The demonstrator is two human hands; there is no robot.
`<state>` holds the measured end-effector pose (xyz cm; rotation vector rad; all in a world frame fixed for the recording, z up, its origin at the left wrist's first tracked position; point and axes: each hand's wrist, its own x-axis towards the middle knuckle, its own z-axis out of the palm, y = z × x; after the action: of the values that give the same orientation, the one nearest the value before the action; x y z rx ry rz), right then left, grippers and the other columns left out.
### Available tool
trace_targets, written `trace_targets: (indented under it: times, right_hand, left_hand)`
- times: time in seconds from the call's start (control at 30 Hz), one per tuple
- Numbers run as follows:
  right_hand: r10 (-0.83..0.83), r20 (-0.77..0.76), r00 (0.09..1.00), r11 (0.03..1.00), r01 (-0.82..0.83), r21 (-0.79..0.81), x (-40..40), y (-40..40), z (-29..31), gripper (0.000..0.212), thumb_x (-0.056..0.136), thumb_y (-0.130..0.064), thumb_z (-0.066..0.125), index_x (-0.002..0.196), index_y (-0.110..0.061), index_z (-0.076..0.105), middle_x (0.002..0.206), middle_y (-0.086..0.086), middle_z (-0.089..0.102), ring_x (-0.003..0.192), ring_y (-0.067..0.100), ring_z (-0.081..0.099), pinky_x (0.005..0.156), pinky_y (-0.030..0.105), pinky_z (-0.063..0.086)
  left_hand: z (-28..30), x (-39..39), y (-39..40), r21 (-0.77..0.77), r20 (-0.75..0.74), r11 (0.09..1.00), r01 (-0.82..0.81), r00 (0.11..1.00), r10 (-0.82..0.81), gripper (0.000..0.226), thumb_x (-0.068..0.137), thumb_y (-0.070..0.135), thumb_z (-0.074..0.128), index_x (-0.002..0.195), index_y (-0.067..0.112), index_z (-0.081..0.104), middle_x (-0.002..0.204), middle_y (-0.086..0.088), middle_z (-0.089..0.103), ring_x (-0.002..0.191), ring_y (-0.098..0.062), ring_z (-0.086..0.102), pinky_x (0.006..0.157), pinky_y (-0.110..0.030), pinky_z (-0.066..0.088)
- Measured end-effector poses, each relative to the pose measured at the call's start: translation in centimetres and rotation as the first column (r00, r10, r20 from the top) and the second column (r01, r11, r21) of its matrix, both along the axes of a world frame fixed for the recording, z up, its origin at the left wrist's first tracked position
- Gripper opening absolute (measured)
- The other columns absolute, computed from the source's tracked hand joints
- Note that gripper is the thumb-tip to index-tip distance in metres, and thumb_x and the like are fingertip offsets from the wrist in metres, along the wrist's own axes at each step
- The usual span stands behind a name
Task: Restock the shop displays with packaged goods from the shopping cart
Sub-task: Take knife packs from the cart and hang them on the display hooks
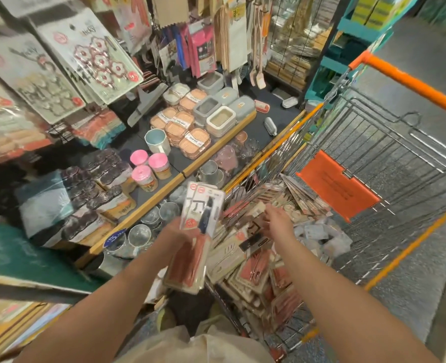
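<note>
Warm, fairly bright indoor light, wide-angle bending at the edges, motion blur smeared the left side, glare on plastic packaging.

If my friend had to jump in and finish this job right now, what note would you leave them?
Left hand: grips a small stack of flat packs, held up between the shelf and the cart.
Right hand: open, reaching over the packs in the cart, holding nothing.
Cart: its near end is piled with packs.
Shelf: holds boxes, jars and glasses.
Done: a few packs lifted out.
Left: hang or shelve those packs, then empty the cart.
</note>
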<state>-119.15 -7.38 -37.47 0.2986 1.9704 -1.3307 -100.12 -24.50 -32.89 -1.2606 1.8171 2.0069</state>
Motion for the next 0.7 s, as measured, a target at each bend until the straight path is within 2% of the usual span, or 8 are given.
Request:
trace_targets:
  times: [0.1,0.27,0.37,0.47,0.5,0.6,0.63,0.7]
  right_hand:
    - [-0.017,-0.016,1.000,0.992,0.019,0.124,-0.9,2.3,-1.5,0.044,0.096,-0.050,0.053,0.121,-0.013,0.057,0.107,0.007,0.063,0.088,0.025,0.060,0.077,0.040,0.051]
    - [0.080,-0.047,0.996,0.964,-0.065,0.260,-1.2,3.6,-3.1,0.055,0.088,-0.047,0.068,0.123,-0.006,0.056,0.119,0.013,0.061,0.098,0.029,0.057,0.081,0.038,0.044]
    - [0.158,0.002,0.987,0.960,-0.154,0.235,-0.9,3.2,-3.1,0.066,0.085,-0.033,0.076,0.135,0.000,0.049,0.118,0.015,0.058,0.100,0.032,0.058,0.080,0.034,0.041]
    - [0.125,0.036,0.992,0.980,-0.129,0.153,-1.0,3.2,-3.2,0.076,0.078,-0.036,0.081,0.138,-0.003,0.048,0.114,0.012,0.060,0.093,0.029,0.062,0.082,0.046,0.054]
    - [0.097,0.062,0.993,0.990,-0.103,0.099,-1.0,2.9,-3.1,0.071,0.079,-0.036,0.080,0.135,-0.005,0.050,0.116,0.012,0.063,0.097,0.030,0.064,0.084,0.050,0.056]
    - [0.103,0.047,0.994,0.995,-0.103,-0.004,-0.6,1.3,0.5,0.019,0.091,-0.022,0.070,0.101,-0.012,0.057,0.097,0.010,0.069,0.087,0.029,0.068,0.076,0.048,0.058]
    - [0.125,0.001,0.992,0.992,-0.125,-0.026,-0.9,0.7,1.5,0.016,0.091,-0.021,0.069,0.099,-0.012,0.058,0.093,0.011,0.070,0.084,0.029,0.068,0.078,0.049,0.058]
    - [0.190,-0.120,0.974,0.981,-0.193,-0.015,-1.2,-0.6,4.2,0.039,0.084,-0.034,0.075,0.111,-0.008,0.061,0.102,0.013,0.071,0.090,0.029,0.069,0.083,0.051,0.058]
  left_hand:
    - [-1.2,1.2,-1.2,0.012,0.031,0.992,-0.126,0.992,0.126,0.022,0.088,0.007,0.065,0.109,0.011,0.062,0.093,-0.013,0.070,0.082,-0.027,0.068,0.073,-0.040,0.053]
    - [-2.3,1.9,-1.1,0.019,0.085,0.985,-0.170,0.982,0.168,0.022,0.090,0.015,0.067,0.110,0.017,0.057,0.099,-0.009,0.069,0.087,-0.026,0.069,0.071,-0.035,0.052]
    - [-2.4,2.2,-0.6,-0.016,0.112,0.988,-0.155,0.981,0.156,0.024,0.090,0.016,0.068,0.110,0.014,0.056,0.101,-0.010,0.069,0.087,-0.027,0.069,0.071,-0.034,0.052]
    - [-2.2,2.3,-0.7,0.004,0.100,0.987,-0.158,0.983,0.157,0.026,0.089,0.015,0.069,0.112,0.011,0.056,0.102,-0.012,0.069,0.088,-0.029,0.070,0.071,-0.036,0.054]
    - [-1.7,2.3,-1.0,0.005,0.077,0.988,-0.156,0.985,0.155,0.025,0.088,0.014,0.069,0.110,0.011,0.057,0.100,-0.012,0.070,0.087,-0.029,0.070,0.071,-0.036,0.054]
    - [-0.5,2.1,-2.2,-0.042,-0.027,0.987,-0.154,0.988,0.153,0.037,0.076,0.022,0.075,0.110,0.011,0.064,0.100,-0.016,0.071,0.091,-0.035,0.070,0.081,-0.046,0.057]
    - [0.1,1.9,-2.7,-0.036,-0.067,0.984,-0.173,0.983,0.170,0.044,0.074,0.021,0.075,0.114,0.009,0.063,0.102,-0.017,0.071,0.090,-0.034,0.070,0.080,-0.043,0.058]
    - [1.4,1.6,-3.7,-0.018,-0.121,0.970,-0.244,0.963,0.240,0.039,0.082,0.009,0.074,0.119,0.005,0.061,0.102,-0.016,0.072,0.081,-0.025,0.071,0.069,-0.033,0.057]
